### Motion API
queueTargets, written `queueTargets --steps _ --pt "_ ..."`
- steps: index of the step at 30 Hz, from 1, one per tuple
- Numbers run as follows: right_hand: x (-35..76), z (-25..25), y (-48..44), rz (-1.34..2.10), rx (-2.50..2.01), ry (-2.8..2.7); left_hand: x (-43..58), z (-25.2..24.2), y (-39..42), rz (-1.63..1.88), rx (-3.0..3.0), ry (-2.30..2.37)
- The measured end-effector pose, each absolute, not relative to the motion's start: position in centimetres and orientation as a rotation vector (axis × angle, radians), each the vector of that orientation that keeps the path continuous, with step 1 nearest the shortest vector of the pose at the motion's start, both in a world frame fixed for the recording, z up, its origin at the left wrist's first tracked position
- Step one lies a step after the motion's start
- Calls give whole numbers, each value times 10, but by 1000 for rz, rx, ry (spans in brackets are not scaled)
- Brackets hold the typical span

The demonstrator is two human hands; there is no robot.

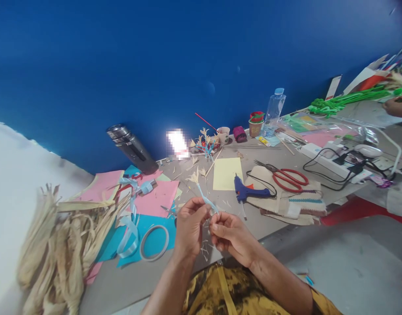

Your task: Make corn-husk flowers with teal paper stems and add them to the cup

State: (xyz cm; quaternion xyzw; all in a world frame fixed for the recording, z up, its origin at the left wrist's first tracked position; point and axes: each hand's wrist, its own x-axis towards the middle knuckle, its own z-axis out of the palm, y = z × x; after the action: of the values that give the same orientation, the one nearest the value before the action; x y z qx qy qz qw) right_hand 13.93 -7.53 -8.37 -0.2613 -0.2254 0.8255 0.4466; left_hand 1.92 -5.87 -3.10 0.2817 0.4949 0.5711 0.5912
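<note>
Close to the table's front edge, my left hand (190,224) is closed around a small husk flower (195,176) whose stem is wrapped in pale blue ribbon or tape. The pale petals point up and away from me, above the left fingers. My right hand (233,236) pinches the lower end of the blue stem (211,204), its fingertips almost touching the left ones. The tip of the stem is hidden in the right fingers. Beyond the hands lies another pale husk flower (203,172). A bunch of blue-stemmed husk flowers (206,148) stands farther back.
To the right are a blue glue gun (245,189), red-handled scissors (291,179) and a power strip (335,162). At left lie dried husks (65,258), a tape roll (154,225) and a dark flask (135,151). Another person's hand (398,107) shows at far right.
</note>
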Motion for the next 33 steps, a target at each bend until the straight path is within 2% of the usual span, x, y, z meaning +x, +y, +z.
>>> queueTargets --steps 11,19,28,33 --pt "143 -90 -73 2227 -535 -515 18 -31 -64 1200 593 1074" --pt "138 -90 -75 1887 -842 -783 12 -32 -60 1264 617 1188" --pt "144 -92 -75 2170 -590 -585 14 -34 -68 1190 617 1093" --pt "141 -87 -78 1939 -763 -837 13 -34 -66 1231 609 1164"
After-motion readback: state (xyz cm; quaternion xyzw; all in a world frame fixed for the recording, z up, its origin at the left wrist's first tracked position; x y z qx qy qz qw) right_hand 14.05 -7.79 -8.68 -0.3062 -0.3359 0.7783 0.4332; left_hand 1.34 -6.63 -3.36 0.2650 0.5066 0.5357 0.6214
